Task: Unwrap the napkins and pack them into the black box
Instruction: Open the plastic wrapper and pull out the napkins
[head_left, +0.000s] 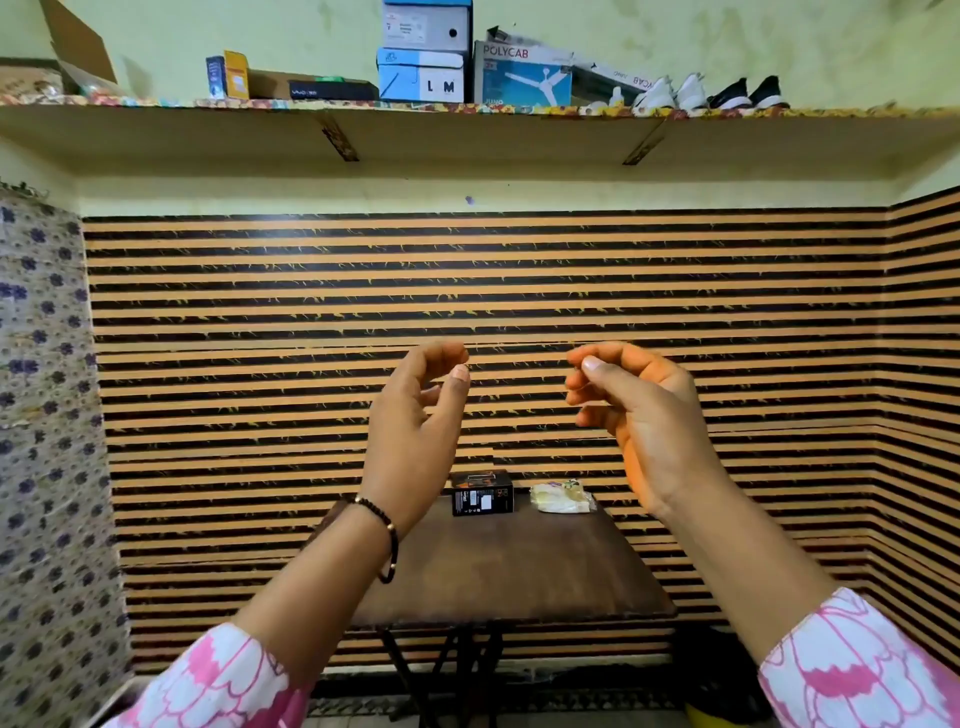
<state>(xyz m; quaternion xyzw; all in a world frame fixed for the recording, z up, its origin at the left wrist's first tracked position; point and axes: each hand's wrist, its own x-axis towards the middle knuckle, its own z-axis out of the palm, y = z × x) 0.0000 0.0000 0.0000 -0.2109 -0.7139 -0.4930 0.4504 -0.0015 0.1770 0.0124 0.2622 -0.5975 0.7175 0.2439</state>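
A small black box (482, 492) stands upright at the far edge of a dark brown table (509, 566). Right beside it lies a pack of napkins (562, 497) in a clear wrapper. My left hand (421, 415) and my right hand (639, 415) are raised in the air well above the table, palms facing each other. Both have loosely curled fingers and hold nothing. A beaded bracelet is on my left wrist.
The small folding table stands against a wall with orange and black stripes. A high shelf (467, 130) carries shoe boxes, a fan carton and several shoes. A floral cloth hangs at the left.
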